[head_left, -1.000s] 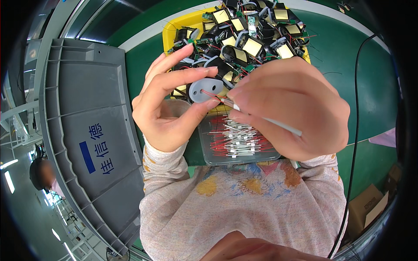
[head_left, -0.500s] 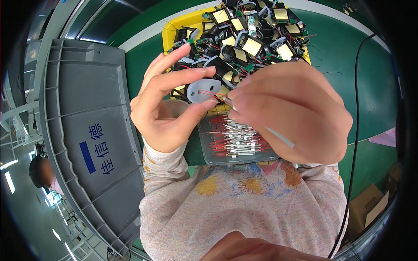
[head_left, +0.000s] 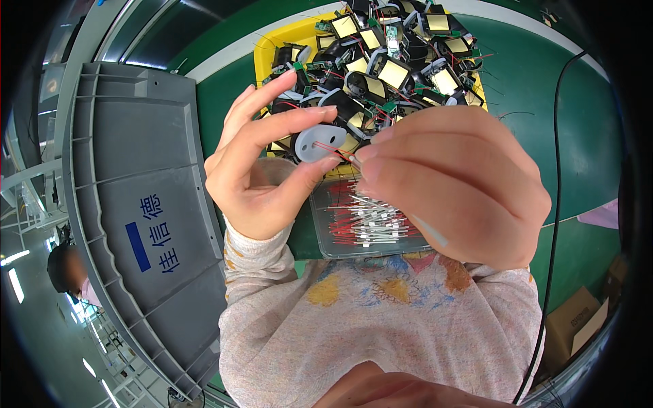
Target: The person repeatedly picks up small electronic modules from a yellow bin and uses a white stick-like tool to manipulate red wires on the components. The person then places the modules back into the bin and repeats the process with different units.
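One oval piece (head_left: 322, 135), pinched — inside left grip (head_left: 238, 173)

A green work surface (head_left: 524, 81) spread across the room's middle, a pale strip (head_left: 235, 51) curving along its far edge. Past the far left corner stood a glossy dark panel (head_left: 160, 47), light glinting along its base, beside pale metal posts (head_left: 112, 30). Well beyond the left edge stretched a grey-green floor (head_left: 34, 326), where narrow bright white bars of light (head_left: 15, 284) showed. Pale metal racks (head_left: 136, 353), small and indistinct, stood out past the near left corner, and a cardboard box (head_left: 570, 316) lay low beyond the near right one.
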A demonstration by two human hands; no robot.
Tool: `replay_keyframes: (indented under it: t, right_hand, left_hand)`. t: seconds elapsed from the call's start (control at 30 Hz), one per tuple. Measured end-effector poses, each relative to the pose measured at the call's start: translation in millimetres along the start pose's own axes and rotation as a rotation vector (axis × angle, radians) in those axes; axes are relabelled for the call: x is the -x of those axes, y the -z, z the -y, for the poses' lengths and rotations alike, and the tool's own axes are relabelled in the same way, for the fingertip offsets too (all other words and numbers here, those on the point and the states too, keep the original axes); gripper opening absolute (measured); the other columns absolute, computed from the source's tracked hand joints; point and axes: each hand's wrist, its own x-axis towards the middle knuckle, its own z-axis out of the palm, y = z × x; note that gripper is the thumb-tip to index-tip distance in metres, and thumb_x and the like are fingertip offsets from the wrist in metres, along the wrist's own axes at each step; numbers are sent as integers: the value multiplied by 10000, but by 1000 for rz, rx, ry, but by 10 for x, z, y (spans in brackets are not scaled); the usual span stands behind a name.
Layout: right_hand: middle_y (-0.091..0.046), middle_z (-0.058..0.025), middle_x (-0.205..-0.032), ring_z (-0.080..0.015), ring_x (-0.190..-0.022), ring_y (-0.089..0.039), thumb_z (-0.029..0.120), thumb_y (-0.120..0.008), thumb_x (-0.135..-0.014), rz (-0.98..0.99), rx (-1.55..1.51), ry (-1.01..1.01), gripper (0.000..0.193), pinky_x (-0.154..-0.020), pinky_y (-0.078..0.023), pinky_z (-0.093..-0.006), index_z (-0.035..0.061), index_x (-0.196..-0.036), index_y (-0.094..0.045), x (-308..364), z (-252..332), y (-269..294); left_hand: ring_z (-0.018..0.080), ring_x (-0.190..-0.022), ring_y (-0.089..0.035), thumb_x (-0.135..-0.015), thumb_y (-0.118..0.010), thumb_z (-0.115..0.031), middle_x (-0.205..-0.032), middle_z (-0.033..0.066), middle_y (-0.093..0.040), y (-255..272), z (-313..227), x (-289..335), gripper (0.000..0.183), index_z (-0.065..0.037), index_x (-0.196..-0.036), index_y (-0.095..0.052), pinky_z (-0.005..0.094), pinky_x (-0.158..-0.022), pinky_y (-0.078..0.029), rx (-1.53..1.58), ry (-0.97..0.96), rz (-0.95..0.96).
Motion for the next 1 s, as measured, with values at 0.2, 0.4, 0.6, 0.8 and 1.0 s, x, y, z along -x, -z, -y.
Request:
replay_keyframes:
  t: [0.2, 0.4, 0.6, 0.8, 1.0]
  right_hand:
    - [-645, -100, -747, -241, -658, -625, 5, -745, -500, -11, -34, -7, 281, -550, -509, -289, 5, -762, -644, 6, 3, -31]
    - [-647, -108, -765, -255, -674, -627, -8, -773, -491, 51, -129, -141, 303, -551, -498, -296, -4, -767, -647, 28, 44, 17]
    - [-646, -110, -772, -257, -682, -626, -18, -783, -487, 107, -126, -157, 323, -554, -492, -297, -11, -780, -648, 12, 33, 71]
    - [-644, -112, -759, -257, -673, -625, -12, -782, -481, 57, -117, -224, 334, -549, -493, -297, -18, -785, -644, 16, 84, 30]
    - [-640, -119, -742, -254, -645, -621, -13, -776, -487, -41, -91, -92, 325, -530, -494, -289, -18, -779, -634, 29, 33, -29]
  left_hand:
    - [294, -1076, -550, -535, -732, 3, -818, 97, -692, -6, 2, 6, 346, 5, -872, -655, 453, -961, -313, 2, -3, -14]
    - [295, -1068, -554, -530, -736, -8, -814, 93, -692, -5, -8, 16, 344, 4, -864, -657, 456, -958, -314, -17, 2, -14]
    - [297, -1071, -554, -531, -740, -16, -815, 93, -693, 15, -18, 7, 347, 2, -867, -656, 462, -964, -309, -32, -6, -8]
    - [302, -1075, -552, -535, -738, -18, -816, 94, -692, 27, -13, 14, 348, -1, -872, -654, 463, -970, -303, -24, -19, -1]
    - [306, -1081, -548, -538, -733, -15, -819, 98, -692, 38, -6, 12, 355, -1, -883, -651, 465, -975, -298, -26, -34, 16]
